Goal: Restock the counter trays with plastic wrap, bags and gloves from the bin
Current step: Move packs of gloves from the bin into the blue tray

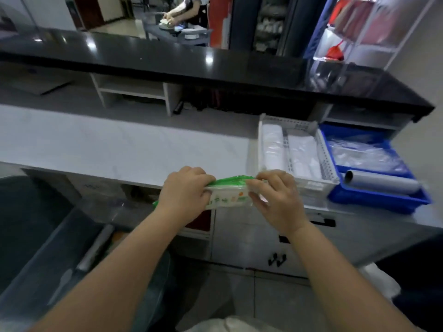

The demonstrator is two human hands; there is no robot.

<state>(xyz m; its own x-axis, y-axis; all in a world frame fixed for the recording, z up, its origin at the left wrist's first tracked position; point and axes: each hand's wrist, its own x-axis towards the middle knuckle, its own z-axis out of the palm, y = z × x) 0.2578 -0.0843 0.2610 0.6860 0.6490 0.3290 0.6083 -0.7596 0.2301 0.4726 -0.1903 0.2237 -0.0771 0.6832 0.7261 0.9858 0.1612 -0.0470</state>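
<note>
The left hand (pixel 184 192) is curled over the left end of a green-and-white packet (pixel 227 196), fingers wrapped across its top edge. The right hand (pixel 275 197) pinches the packet's right end between thumb and fingers. Both hands are clamped on it, and it spans the gap between them, lying roughly level. The print on it is too blurred to read. The packet is held in the air at the near edge of the white counter (pixel 119 144), just left of the white tray (pixel 311 190).

That white slotted tray sits on the counter's right part and holds rolls of pale plastic bags (pixel 273 144) lying side by side. Touching its right side is a blue tray (pixel 374 203), with crumpled clear plastic (pixel 364 154) in its far part and a roll of plastic wrap (pixel 381 184) lying across its near end.

Below the counter's edge, white cabinet doors (pixel 251 236) with dark handles face the person. At the near left stands a translucent bin (pixel 60 267), with a long roll (pixel 94 248) inside it.

Beyond the white counter a raised black counter (pixel 167 58) runs from left to right. Past it, far back, another person (pixel 189 10) works at a small table. A white wire rack (pixel 393 50) stands at the far right.
</note>
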